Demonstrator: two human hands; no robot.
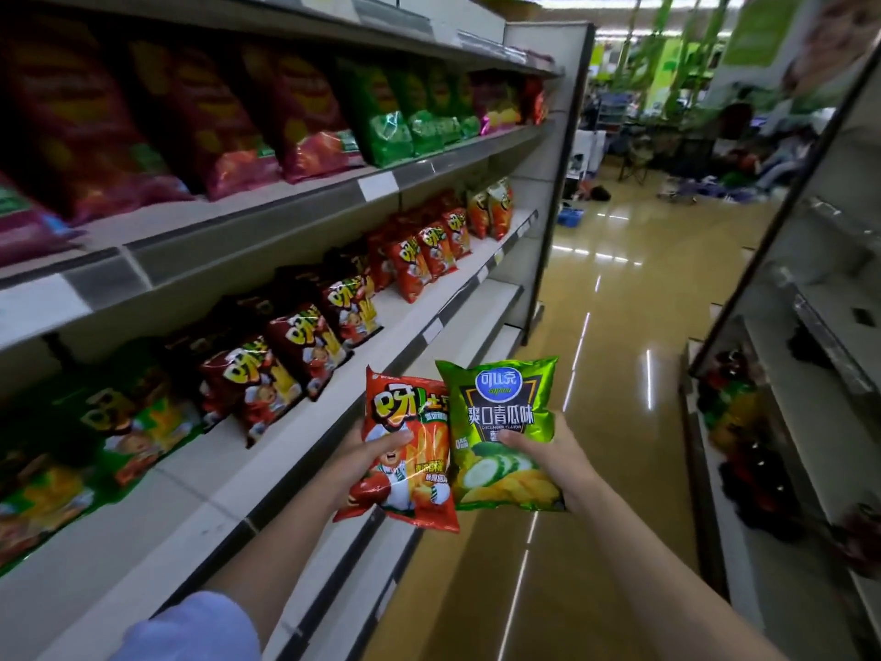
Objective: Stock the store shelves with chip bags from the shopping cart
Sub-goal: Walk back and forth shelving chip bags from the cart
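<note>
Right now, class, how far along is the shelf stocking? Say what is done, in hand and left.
Done: rows of bags already fill the left shelves. In hand: the left hand holds an orange chip bag, the right hand a green cucumber bag. Left: both bags still need shelving; the cart is out of view.

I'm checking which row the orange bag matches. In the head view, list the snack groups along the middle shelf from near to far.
Green-and-yellow bags → dark red bags → orange-red bags → a pair of orange bags at the far end. The orange bag in the left hand resembles the orange-red group.
</note>
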